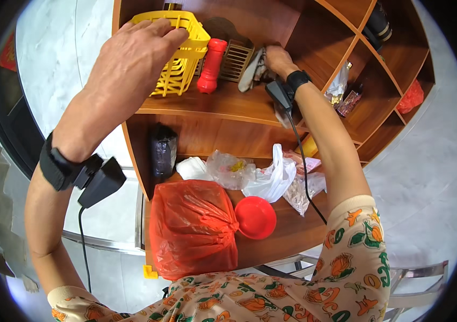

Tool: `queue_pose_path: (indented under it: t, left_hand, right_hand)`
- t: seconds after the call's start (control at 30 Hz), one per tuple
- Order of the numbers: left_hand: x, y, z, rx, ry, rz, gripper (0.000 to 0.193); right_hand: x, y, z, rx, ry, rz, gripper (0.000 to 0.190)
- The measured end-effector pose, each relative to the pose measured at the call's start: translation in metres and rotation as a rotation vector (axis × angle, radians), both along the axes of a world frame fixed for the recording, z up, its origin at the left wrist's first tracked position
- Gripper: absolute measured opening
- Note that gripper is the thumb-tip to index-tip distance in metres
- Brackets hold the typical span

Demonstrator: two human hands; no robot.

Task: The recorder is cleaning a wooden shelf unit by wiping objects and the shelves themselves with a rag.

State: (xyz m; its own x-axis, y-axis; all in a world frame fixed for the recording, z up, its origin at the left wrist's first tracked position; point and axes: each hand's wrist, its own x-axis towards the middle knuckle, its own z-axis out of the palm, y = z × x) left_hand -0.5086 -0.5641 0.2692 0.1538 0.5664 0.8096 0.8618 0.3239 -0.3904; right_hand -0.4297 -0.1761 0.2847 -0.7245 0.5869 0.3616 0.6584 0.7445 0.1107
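Observation:
My left hand (135, 60) grips the rim of a yellow plastic basket (178, 74) at the upper left of the wooden shelf. Just right of the basket stands a red plastic bottle-shaped object (212, 66), in front of a slatted beige rack (236, 60). My right hand (278, 60) is deeper in the same compartment, its fingers closed on a grey and white patterned cloth (254, 72) that touches the shelf board. Its fingertips are partly hidden. Each wrist wears a black strap with a cabled device.
Below, the wooden surface (260, 249) bears a knotted red plastic bag (194, 229), a red bowl (255, 217), a white plastic bag (272, 181) and clear bags (230, 169). A black wrapped package (164, 151) stands at left. Smaller compartments at right hold a dark bottle (379, 26) and packets (349, 102).

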Motion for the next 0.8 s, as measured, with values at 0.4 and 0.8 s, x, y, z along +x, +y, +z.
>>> queue_pose_path:
  t: [0.4, 0.8]
  left_hand:
    - [-0.052, 0.049, -0.045, -0.005, -0.093, 0.0, 0.042]
    - [-0.046, 0.059, -0.065, 0.218, -0.082, -0.092, 0.076]
  right_hand:
    - [0.014, -0.031, -0.044, -0.231, -0.422, 0.251, 0.059]
    - [0.047, -0.039, -0.037, -0.171, -0.458, 0.291, 0.042]
